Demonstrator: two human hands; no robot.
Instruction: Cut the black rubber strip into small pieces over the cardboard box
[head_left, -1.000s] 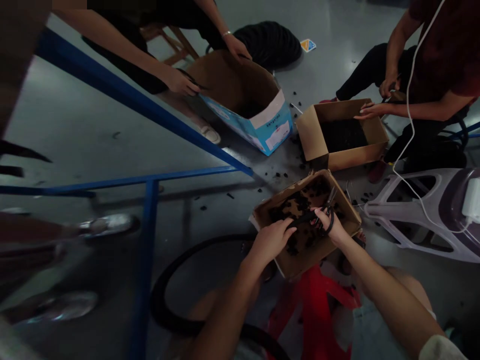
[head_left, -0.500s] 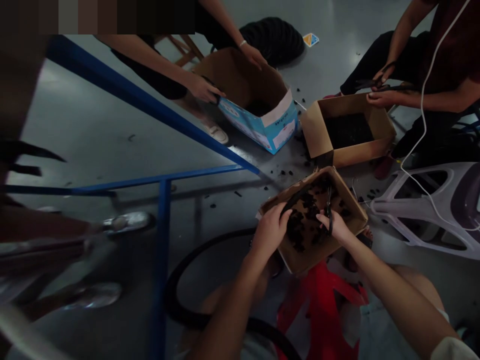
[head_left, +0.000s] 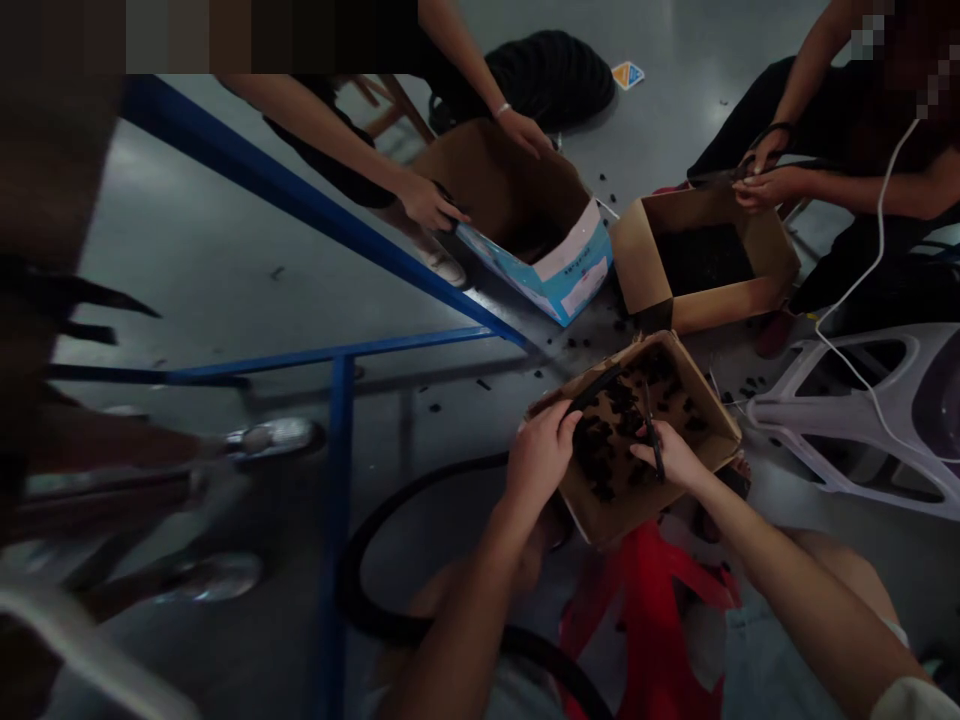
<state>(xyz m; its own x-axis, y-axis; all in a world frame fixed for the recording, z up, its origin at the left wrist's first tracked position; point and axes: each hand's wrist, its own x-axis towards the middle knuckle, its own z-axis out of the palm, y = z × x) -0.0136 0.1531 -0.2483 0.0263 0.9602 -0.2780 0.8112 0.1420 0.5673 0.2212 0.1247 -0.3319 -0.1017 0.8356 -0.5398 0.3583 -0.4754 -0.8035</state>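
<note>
My left hand (head_left: pixel 538 452) is closed around a black rubber-like strip (head_left: pixel 598 386), whose end juts over a cardboard box (head_left: pixel 616 522). A long black length (head_left: pixel 352 545) loops on the left from near this hand toward my lap. My right hand (head_left: pixel 670 458) grips scissors (head_left: pixel 650 415) by the handles, blades pointing away from me over the box and apart from the strip. Several small black pieces (head_left: pixel 600 470) lie scattered on the bottom of the box.
Co-workers' hands (head_left: pixel 765 180) hold dark scissors above a second cardboard box (head_left: pixel 720 308). Another person's hands rest at a blue-sided box (head_left: pixel 574 290). A blue metal frame (head_left: pixel 341 480) stands left, a grey plastic stool (head_left: pixel 810 405) right. A black coil (head_left: pixel 555 80) lies behind.
The strip's end now stands out farther over the box, tilted up. The scissors have swung so their blades lean more to the left. The view has shifted slightly.
</note>
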